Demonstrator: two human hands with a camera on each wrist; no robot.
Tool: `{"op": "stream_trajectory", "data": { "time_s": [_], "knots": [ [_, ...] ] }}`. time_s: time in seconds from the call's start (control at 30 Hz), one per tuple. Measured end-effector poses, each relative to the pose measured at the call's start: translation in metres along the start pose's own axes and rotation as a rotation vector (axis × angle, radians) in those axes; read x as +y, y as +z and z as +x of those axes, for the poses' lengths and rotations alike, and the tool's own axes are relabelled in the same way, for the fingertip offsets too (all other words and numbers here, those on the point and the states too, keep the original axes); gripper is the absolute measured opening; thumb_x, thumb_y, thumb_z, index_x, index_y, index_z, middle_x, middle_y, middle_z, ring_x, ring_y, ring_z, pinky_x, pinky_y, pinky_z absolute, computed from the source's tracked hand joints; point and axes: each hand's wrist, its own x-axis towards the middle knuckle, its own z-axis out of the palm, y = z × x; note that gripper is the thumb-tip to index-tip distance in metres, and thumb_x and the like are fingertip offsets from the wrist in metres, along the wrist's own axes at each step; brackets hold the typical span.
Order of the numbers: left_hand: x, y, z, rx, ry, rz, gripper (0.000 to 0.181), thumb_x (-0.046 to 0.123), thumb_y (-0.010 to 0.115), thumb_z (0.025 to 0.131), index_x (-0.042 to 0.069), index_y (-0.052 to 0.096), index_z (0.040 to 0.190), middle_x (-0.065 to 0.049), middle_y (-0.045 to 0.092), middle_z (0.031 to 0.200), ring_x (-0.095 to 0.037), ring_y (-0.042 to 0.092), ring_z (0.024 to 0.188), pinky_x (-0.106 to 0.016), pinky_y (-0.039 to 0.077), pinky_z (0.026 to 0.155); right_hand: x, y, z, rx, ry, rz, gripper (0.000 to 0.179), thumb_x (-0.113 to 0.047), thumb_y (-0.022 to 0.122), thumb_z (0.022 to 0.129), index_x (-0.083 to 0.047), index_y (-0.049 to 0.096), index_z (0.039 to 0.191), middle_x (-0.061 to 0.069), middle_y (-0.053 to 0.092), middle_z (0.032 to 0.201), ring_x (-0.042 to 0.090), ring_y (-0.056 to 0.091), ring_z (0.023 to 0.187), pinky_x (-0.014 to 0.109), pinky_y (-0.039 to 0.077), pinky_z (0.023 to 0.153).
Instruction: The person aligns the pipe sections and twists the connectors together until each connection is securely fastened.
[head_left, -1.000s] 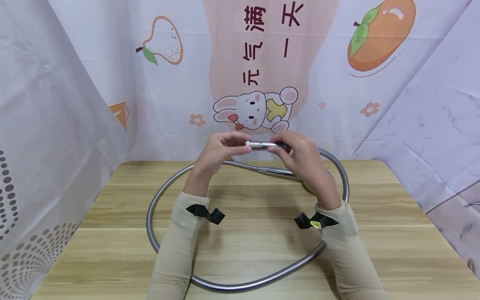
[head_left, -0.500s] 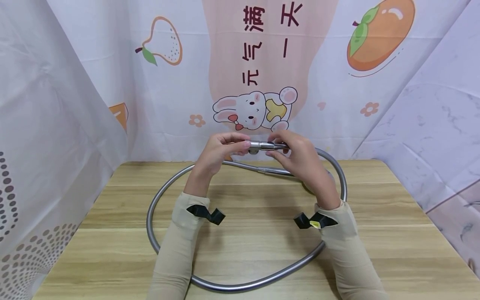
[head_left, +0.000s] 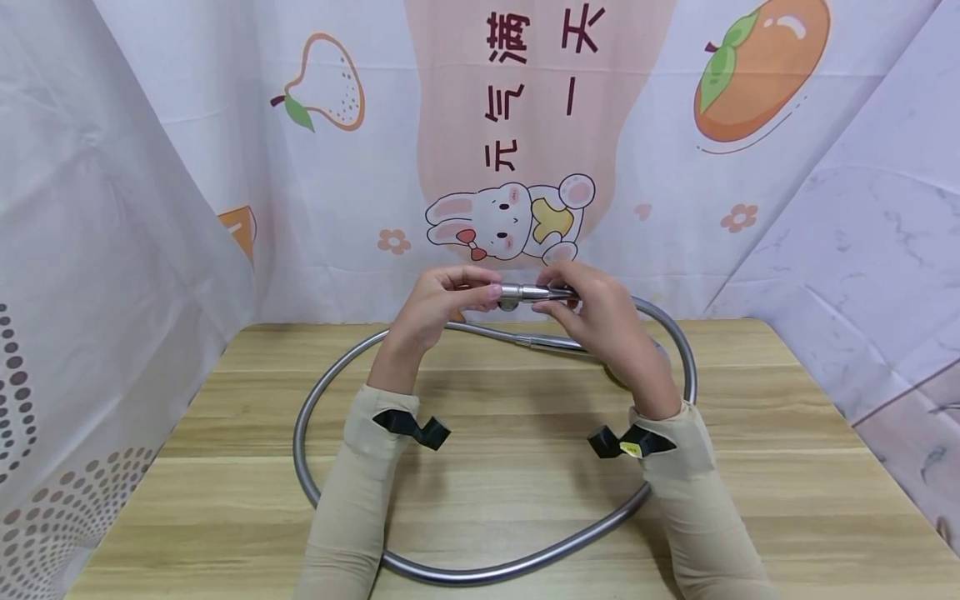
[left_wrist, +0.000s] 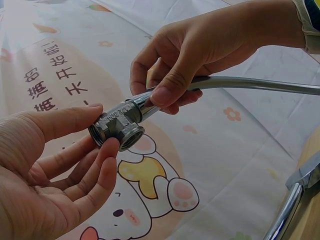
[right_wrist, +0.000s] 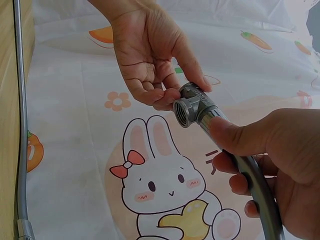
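Note:
A metal tee pipe fitting with threaded openings is held up in the air between both hands. My left hand pinches it by its left end, thumb on one side and fingers on the other. Opposite, my right hand grips the chrome end nut of a grey metal shower hose between thumb and fingers. The nut meets the fitting's end in line. In the right wrist view, the tee's side opening faces the camera and shows its inner thread.
The hose loops round on the wooden table, passing under both forearms. At the back lies a chrome shower head handle, its head partly hidden by the right forearm. A printed curtain hangs behind the table's far edge.
The tee fitting has turned in the left fingers, so its side outlet now shows below them. The left thumb has shifted slightly. The right hand stays at the hose end.

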Motion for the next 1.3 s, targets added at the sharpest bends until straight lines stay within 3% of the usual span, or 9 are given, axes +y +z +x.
{"op": "stream_trajectory", "data": {
  "time_s": [0.3, 1.0, 1.3],
  "knots": [
    [-0.0005, -0.0006, 0.0005, -0.011, 0.000, 0.006, 0.019, 0.005, 0.073, 0.092, -0.002, 0.074, 0.109, 0.001, 0.074, 0.091, -0.014, 0.072, 0.079, -0.028, 0.059, 0.078, 0.0008, 0.0003, -0.0010, 0.010, -0.007, -0.024, 0.023, -0.016, 0.081, 0.087, -0.007, 0.067, 0.103, 0.005, 0.070, 0.088, 0.018, 0.057, 0.073, 0.031, 0.048, 0.066],
    [-0.0017, -0.0002, 0.0014, -0.009, -0.012, 0.009, 0.015, 0.004, 0.074, 0.091, 0.003, 0.077, 0.106, 0.001, 0.074, 0.092, -0.014, 0.071, 0.078, -0.028, 0.059, 0.078, 0.0011, 0.0016, -0.0029, 0.030, -0.014, -0.046, 0.020, -0.019, 0.078, 0.090, -0.005, 0.070, 0.102, 0.006, 0.066, 0.086, 0.018, 0.055, 0.073, 0.031, 0.045, 0.064],
    [-0.0022, -0.0001, 0.0013, -0.009, -0.024, 0.028, 0.023, 0.004, 0.075, 0.090, -0.005, 0.073, 0.112, -0.001, 0.073, 0.092, -0.014, 0.071, 0.078, -0.029, 0.059, 0.079, 0.0012, 0.0020, -0.0028, 0.017, 0.003, -0.058, 0.017, -0.019, 0.078, 0.091, -0.005, 0.071, 0.098, 0.005, 0.062, 0.081, 0.019, 0.052, 0.070, 0.031, 0.041, 0.062]
  ]
}}
